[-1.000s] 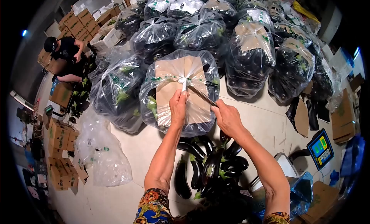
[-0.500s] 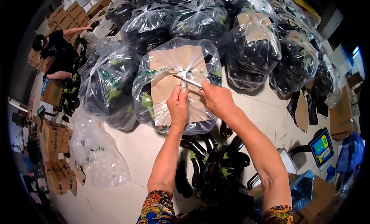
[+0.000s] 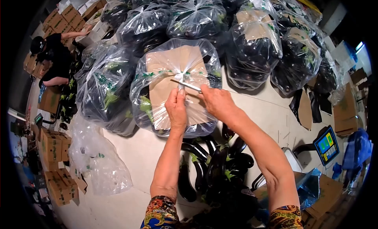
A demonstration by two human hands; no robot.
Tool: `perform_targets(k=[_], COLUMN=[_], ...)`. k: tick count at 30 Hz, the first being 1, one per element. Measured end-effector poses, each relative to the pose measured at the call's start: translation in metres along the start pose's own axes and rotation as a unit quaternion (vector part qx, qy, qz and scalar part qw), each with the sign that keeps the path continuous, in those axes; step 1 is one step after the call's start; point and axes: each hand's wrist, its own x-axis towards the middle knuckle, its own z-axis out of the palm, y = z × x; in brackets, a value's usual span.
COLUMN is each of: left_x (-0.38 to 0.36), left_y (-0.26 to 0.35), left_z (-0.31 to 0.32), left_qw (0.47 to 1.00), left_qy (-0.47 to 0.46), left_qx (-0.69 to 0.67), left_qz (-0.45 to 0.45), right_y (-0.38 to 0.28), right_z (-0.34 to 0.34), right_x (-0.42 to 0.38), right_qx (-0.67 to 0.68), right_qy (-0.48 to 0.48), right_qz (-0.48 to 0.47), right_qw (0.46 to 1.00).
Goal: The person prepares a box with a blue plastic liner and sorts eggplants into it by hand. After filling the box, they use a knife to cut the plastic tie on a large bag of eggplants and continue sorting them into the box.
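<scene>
A clear plastic bag [image 3: 157,110] full of dark eggplants lies in front of me, with a brown cardboard sheet [image 3: 169,63] under the plastic and its neck tied in a white knot [image 3: 181,76]. My left hand [image 3: 176,109] pinches the loose tail of plastic just below the knot. My right hand [image 3: 217,103] holds a thin metal blade [image 3: 186,85] laid across that tail, right under the knot. Loose eggplants [image 3: 212,166] lie on the floor between my forearms.
Several more tied bags of eggplants [image 3: 252,47] are piled behind and to both sides. An empty clear bag [image 3: 100,166] lies at the left near cardboard boxes [image 3: 53,144]. Another person in black [image 3: 55,55] works at far left. A digital scale [image 3: 327,145] stands at the right.
My right hand has brought the blade left and up from beside the bag until it lies across the tail under the knot. My left hand keeps its pinch. The view shifted slightly.
</scene>
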Motion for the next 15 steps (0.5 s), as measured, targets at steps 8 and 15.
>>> perform_targets(k=[8, 15], left_x=[-0.005, -0.029], left_y=[-0.001, -0.005], left_z=[-0.002, -0.021], left_qw=[0.999, 0.997], left_qy=[-0.034, -0.055], left_qx=[0.011, 0.05], left_qz=[0.022, 0.022], right_y=[0.0, 0.008], right_z=[-0.013, 0.005], right_x=[-0.018, -0.038], right_qx=[-0.02, -0.003], right_qy=[-0.012, -0.054], right_qz=[0.01, 0.061], right_qw=[1.0, 0.997])
